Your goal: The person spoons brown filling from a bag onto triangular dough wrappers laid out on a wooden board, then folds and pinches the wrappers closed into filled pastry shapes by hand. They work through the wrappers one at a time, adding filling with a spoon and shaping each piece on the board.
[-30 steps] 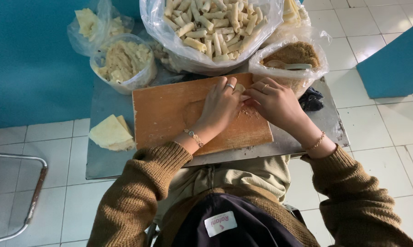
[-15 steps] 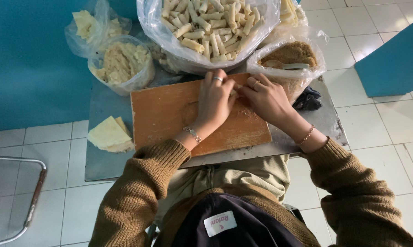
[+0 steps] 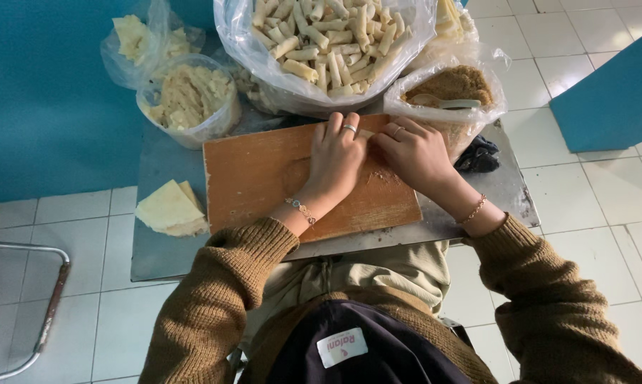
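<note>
Both hands press palm-down on a wooden board (image 3: 264,174) lying on a small metal table (image 3: 157,249). My left hand (image 3: 335,160) and my right hand (image 3: 413,153) meet at the board's far edge, fingers curled over a pale roll (image 3: 366,134) that is mostly hidden under them. Each hand wears a ring and a bracelet. Just beyond the fingertips sits a large plastic bag of finished pale rolls (image 3: 328,39).
A bag of brown filling with a spoon (image 3: 449,89) stands at the right. A bag-lined bowl of pale filling (image 3: 189,96) and another bag (image 3: 140,39) sit at the left. A stack of pale wrappers (image 3: 168,208) lies left of the board. A metal chair frame (image 3: 22,313) stands lower left.
Both hands have slid forward along the board toward its far edge, rolling the wrapper under the fingers.
</note>
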